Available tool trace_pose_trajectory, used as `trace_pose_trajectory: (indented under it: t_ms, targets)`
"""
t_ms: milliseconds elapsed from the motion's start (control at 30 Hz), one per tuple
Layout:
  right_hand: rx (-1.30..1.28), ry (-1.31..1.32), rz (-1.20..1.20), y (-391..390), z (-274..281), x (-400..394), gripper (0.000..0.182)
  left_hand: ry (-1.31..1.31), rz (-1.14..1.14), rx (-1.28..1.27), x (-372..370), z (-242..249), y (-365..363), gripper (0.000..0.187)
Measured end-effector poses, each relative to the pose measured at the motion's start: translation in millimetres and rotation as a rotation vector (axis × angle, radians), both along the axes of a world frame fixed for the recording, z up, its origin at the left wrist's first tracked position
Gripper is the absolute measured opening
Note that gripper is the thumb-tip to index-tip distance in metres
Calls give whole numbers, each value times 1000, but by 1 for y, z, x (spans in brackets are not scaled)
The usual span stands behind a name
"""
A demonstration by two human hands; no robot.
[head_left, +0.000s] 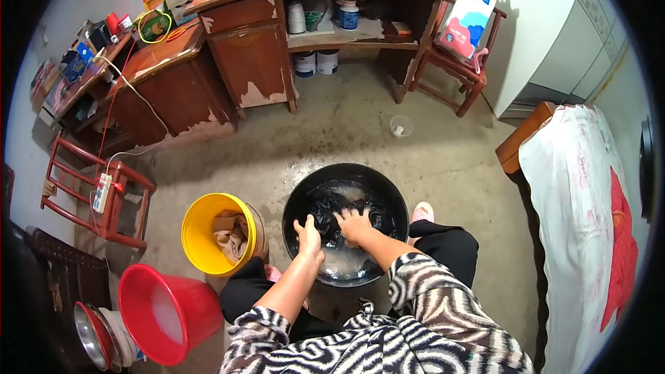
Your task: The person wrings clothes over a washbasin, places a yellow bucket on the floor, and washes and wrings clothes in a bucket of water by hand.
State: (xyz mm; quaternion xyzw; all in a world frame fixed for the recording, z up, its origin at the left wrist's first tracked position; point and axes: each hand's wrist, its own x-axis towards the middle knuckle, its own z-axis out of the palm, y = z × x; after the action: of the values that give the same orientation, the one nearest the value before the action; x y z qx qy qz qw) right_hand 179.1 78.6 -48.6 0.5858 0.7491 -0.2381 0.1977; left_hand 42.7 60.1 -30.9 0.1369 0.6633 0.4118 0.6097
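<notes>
A round black basin (395, 197) stands on the floor between my feet, with water and dark wet cloth (325, 209) in it. My left hand (309, 238) is over the left part of the basin, thumb raised and apart from the fingers, with nothing seen in it. Over the middle of the basin, my right hand (353, 226) has its fingers spread on or just above the dark cloth. Whether the fingertips touch the cloth is hard to tell.
Left of the basin are a yellow bucket (196, 235) with brownish cloth and a red bucket (201, 308) with cloudy liquid. A small clear bowl (401, 126) lies beyond the basin. A wooden desk (249, 62) stands ahead, a bed (568, 235) to the right, a red chair (131, 235) left.
</notes>
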Motion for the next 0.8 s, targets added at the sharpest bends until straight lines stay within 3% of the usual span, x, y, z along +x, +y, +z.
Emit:
trace_pose_trajectory:
  t_ms: [67,200,233,333,367,400,467,500,533,600,633,700,800]
  targets:
    - [-1,64,-60,5,4,0,83,1,-99,-94,-3,2,1,73]
    - [-221,879,-523,20,41,25,50,-123,-100,-184,2,31,-3,74]
    - [67,1045,-650,18,27,21,34,-176,-88,-186,2,36,-3,74]
    - [-125,1235,-682,4,99,18,26,-386,-97,-304,2,59,1,74]
    - [-95,1311,-656,-2,107,18,23,-552,-46,-172,3,57,1,73]
    - [-95,1309,-658,-9,115,17,23,-554,-47,-174,3,55,2,73]
    - [-63,1518,-570,-22,136,14,20,-721,-58,58,5,66,6,64]
    - [-55,1513,-560,-29,140,10,20,-854,-41,70,9,79,4,50]
    - [54,1475,-418,-35,143,7,21,-809,-73,130,7,73,5,34]
    - [358,1386,-109,-43,120,-7,25,-78,-685,938,-9,30,15,24]
    - [428,1325,-90,-50,118,-17,28,-34,-663,1104,-16,-19,18,20]
    - [523,1177,-123,-68,126,-34,40,-669,-367,703,-16,-62,6,23]
    - [703,1060,-118,-73,130,-46,51,-866,-126,483,-15,-90,-5,28]
